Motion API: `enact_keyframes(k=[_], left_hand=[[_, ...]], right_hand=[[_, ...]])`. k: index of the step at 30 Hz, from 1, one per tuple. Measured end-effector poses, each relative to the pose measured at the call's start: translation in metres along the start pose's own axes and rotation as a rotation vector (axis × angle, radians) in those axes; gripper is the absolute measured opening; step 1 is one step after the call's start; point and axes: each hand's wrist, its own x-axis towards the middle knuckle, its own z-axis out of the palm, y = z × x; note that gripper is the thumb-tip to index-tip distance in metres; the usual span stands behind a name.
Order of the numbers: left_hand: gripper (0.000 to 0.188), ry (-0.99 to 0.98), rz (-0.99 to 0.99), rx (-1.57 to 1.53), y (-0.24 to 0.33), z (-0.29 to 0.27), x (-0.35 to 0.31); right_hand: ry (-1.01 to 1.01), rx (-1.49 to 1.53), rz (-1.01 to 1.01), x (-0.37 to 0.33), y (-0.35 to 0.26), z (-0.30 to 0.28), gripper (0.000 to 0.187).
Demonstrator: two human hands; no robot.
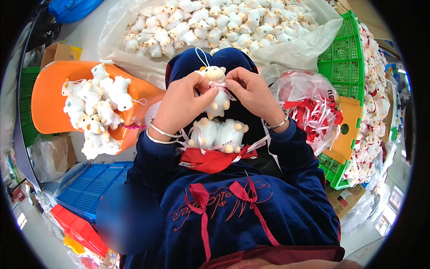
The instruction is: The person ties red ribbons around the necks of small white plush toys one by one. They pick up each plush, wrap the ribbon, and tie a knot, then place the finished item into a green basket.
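Observation:
A small white plush sheep (217, 106) with a beige head and a white hanging loop stands upright between my hands, over my lap. Around its neck runs a pale pink ribbon (218, 84). My left hand (181, 98) pinches the ribbon on one side of the neck, thumb against fingers. From the other side my right hand (250, 89) pinches it too, near a dangling printed end. Just below, two more plush sheep (231, 132) lie on my lap, beside red fabric (204, 161) and loose white ribbons (259, 144).
Left, an orange chair (51, 98) bears several plush sheep; a blue crate (89, 181) stands below it. Ahead, a clear plastic sheet (112, 38) holds a big heap of sheep. Right are a bag of red and white ribbons (316, 114) and a green crate (342, 58).

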Motion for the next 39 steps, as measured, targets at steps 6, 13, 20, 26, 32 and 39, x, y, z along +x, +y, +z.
enact_keyframes(k=[6, 13, 20, 26, 32, 39], left_hand=[[0.024, -0.025, 0.05, 0.121, -0.004, 0.002, -0.021], [0.019, 0.079, 0.017, -0.077, -0.01, 0.01, -0.022], [0.025, -0.081, -0.133, -0.432, -0.029, 0.013, -0.016], [0.027, -0.281, -0.265, -0.199, -0.02, -0.001, -0.011], [0.023, 0.133, 0.074, 0.196, -0.024, -0.018, -0.01], [0.024, 0.188, 0.064, 0.127, 0.008, -0.004, -0.002]], right_hand=[[-0.05, 0.039, -0.063, -0.005, -0.002, -0.002, 0.016], [-0.007, 0.033, -0.052, -0.002, 0.006, 0.004, 0.012], [-0.014, -0.015, 0.014, 0.004, -0.001, 0.002, 0.021], [-0.043, -0.009, 0.054, 0.011, 0.003, 0.002, 0.025], [-0.082, 0.124, 0.164, 0.014, 0.003, -0.007, 0.024], [-0.049, 0.003, 0.086, 0.004, -0.008, -0.001, 0.023]])
